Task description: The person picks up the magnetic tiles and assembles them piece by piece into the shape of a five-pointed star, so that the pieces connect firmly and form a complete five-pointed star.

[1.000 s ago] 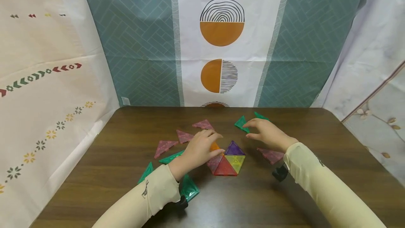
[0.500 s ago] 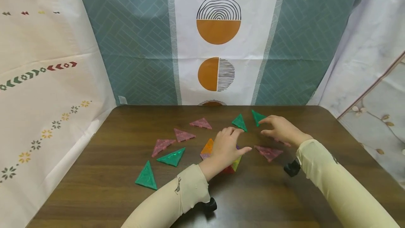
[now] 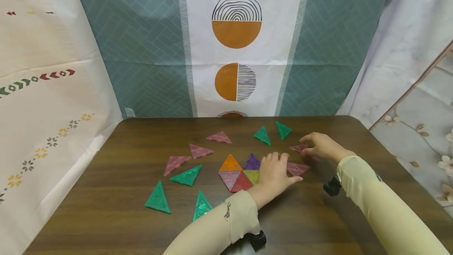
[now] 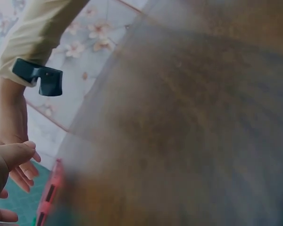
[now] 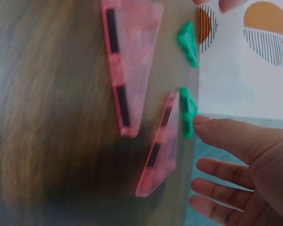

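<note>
My left hand (image 3: 273,174), thumb spread, is over the right side of a cluster of magnetic tile triangles. That cluster has an orange triangle (image 3: 230,163), a pale pink one (image 3: 229,178), a red one (image 3: 242,183), a purple one (image 3: 252,162) and a yellow one (image 3: 253,175), partly covered by the hand. Just beyond the left fingers lies a pink triangle tile (image 3: 297,169). My right hand (image 3: 323,146) reaches over another pink triangle tile (image 3: 298,148), fingers slightly bent. In the right wrist view its thumb and fingers are apart, holding nothing.
Two green triangles (image 3: 262,135) (image 3: 283,130) lie at the back of the brown table (image 3: 106,192). Left of the cluster are several pink triangles (image 3: 200,151) and green triangles (image 3: 157,198). Patterned cloths (image 3: 152,50) hang behind and beside the table.
My left hand has moved right across the cluster, uncovering its left tiles and the green ones. My right hand has moved right, from the green triangles to the pink one. The view has shifted slightly.
</note>
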Motion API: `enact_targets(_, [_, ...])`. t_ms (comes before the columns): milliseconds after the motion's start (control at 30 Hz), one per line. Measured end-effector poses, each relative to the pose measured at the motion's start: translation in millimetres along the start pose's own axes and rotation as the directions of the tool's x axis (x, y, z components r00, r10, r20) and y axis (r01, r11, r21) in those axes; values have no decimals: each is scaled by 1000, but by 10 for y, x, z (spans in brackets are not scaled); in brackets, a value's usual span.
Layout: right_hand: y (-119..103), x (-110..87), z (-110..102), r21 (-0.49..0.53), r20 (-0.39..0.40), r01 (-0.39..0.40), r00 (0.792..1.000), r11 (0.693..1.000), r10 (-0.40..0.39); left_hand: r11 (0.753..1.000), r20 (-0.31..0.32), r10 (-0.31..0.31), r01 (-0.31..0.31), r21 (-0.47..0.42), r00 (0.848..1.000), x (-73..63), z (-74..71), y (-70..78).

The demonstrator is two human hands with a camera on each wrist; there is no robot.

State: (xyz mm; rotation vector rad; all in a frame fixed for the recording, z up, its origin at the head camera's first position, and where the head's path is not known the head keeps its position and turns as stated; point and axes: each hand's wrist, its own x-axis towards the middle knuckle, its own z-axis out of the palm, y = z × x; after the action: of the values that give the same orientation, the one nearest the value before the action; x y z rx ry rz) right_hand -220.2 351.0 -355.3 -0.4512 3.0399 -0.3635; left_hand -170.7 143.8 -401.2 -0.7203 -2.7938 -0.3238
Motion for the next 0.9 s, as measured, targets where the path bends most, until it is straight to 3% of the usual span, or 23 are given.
enact_targets(133, [97, -21, 30, 7, 9, -6, 1000, 1000, 6, 999, 30, -12, 11, 30, 999, 32, 72, 83])
enact_targets(400, [163, -55, 107, 30, 33, 34, 999, 999, -35, 996, 23, -6, 4, 90, 1000, 85, 152, 162])
enact_targets(567, [172, -29, 157, 8, 31, 45, 999, 999, -45, 993, 36, 25, -29, 118, 999, 105, 177, 129])
enact_targets(900, [162, 7, 189, 42, 27, 26, 999, 999, -27, 990, 59, 114, -118, 72, 992, 130, 162, 44])
